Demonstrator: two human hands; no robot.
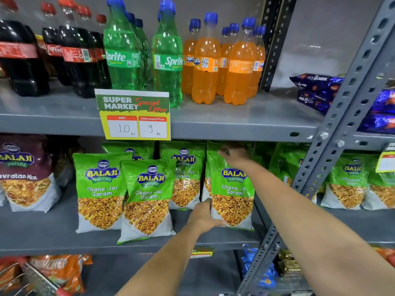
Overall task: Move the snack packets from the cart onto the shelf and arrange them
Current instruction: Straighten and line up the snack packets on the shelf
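Item: green Balaji Chana Jor Garam packet [232, 189], upright on the middle shelf [53, 233], at the right end of a row of like packets.

Grip: two-handed. The left hand [205, 216] was closed on the packet's lower left corner, thumb on the front face, the other digits hidden. The right hand [234, 157] pinched the top edge, fingertips folded over the seal. Both hands held this one packet; neither was free.

Neighbours, relative to the grip: just left of the left hand, a second Chana Jor Garam packet [183, 176] stood further back, touching or nearly touching the held one. Further left, two more [148, 199] [100, 191] stood nearer the shelf's front edge, overlapping. Well left, a maroon Navratan Mix packet [25, 174]. Right of the right forearm, a slotted grey upright [333, 129]; beyond it, more green packets [346, 182]. Above the right hand, a price card [133, 115] hung from the upper shelf's edge.

Cart: a wire basket corner [27, 278] showed below and far left of the hands; contents not readable.

Step in hand, by judgement: seating and squaring this packet in line, the arranging part of the task.

Next move would call for: a steady base before release, the face turned forward, then both hands let go together so that it did not tip onto its neighbour.
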